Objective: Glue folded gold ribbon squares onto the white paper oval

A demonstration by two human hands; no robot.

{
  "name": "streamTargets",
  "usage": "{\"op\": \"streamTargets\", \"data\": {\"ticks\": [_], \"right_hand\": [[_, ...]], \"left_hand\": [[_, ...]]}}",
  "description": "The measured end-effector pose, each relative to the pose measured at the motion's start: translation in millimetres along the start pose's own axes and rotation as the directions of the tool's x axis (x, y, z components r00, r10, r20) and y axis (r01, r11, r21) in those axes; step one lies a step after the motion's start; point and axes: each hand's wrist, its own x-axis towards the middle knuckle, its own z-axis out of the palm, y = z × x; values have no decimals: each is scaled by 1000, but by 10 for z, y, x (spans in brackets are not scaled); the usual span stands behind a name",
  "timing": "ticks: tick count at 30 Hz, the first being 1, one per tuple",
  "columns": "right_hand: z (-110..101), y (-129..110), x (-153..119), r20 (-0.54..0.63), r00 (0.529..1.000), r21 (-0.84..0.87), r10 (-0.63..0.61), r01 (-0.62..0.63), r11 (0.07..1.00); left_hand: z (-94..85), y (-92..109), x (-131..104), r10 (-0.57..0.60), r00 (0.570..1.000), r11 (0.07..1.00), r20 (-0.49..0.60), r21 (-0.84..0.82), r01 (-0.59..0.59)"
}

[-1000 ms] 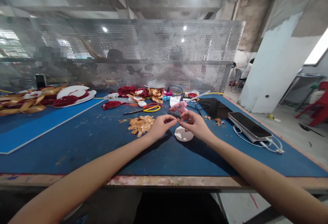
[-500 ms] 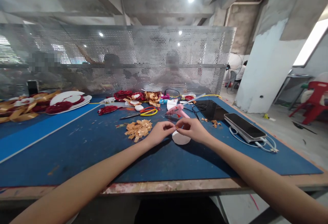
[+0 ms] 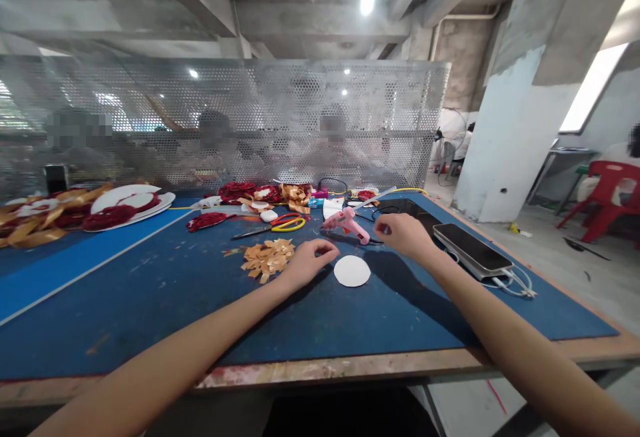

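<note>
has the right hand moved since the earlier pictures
Yes. The right hand has moved to the right and farther from the body, away from the white disc, which it partly covered before.

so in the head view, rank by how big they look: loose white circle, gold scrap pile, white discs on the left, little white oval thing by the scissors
Largest to smallest:
white discs on the left, taken together
gold scrap pile
loose white circle
little white oval thing

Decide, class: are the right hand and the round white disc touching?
Apart: the head view shows bare blue tabletop between the right hand and the round white disc.
</note>
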Motion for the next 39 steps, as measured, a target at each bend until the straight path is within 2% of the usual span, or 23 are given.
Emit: {"op": "streamTargets", "data": {"ticks": [3, 6, 9, 11, 12, 14, 17, 20, 23, 25, 29, 39], "right_hand": [[-53, 151, 15, 141, 973, -248, 185, -146, 958], [-48, 258, 6, 188, 945, -309, 267, -201, 930], [-43, 301, -4, 195, 933, -343, 303, -224, 912], [-52, 296, -4, 168, 937, -363, 307, -230, 903], [-57, 288, -3, 142, 940, -375, 309, -238, 896], [-59, 267, -1, 75, 944, -396, 322, -268, 878], [-25, 246, -6, -11, 940, -409, 340, -315, 856], [40, 244, -21, -22, 942, -421, 336, -313, 851], [105, 245, -34, -4, 946, -431, 325, -295, 853], [139, 240, -37, 30, 946, -427, 323, -281, 860], [174, 226, -38, 106, 939, -420, 328, -257, 870], [162, 174, -56, 90, 959, -403, 269, -212, 890]], "left_hand": [[-38, -64, 43, 11, 1000, 998, -2, 63, -11], [-188, -137, 104, 93, 993, 973, -72, 217, -75], [-458, -181, 152, 265, 953, 862, -146, 478, -166], [-648, -195, 166, 287, 934, 784, -213, 612, -101], [-730, -203, 168, 272, 932, 753, -239, 656, -52], [-860, -230, 169, 178, 956, 696, -235, 717, 47], [-973, -314, 176, -71, 990, 649, -119, 749, 137], [-1018, -429, 188, -210, 978, 674, 17, 726, 132], [-1013, -530, 192, -257, 961, 705, 102, 700, 114], [-997, -574, 192, -285, 952, 710, 109, 692, 134], [-1001, -605, 190, -286, 957, 699, 44, 693, 177], [-1102, -595, 181, -279, 951, 587, -130, 761, 276]]}}
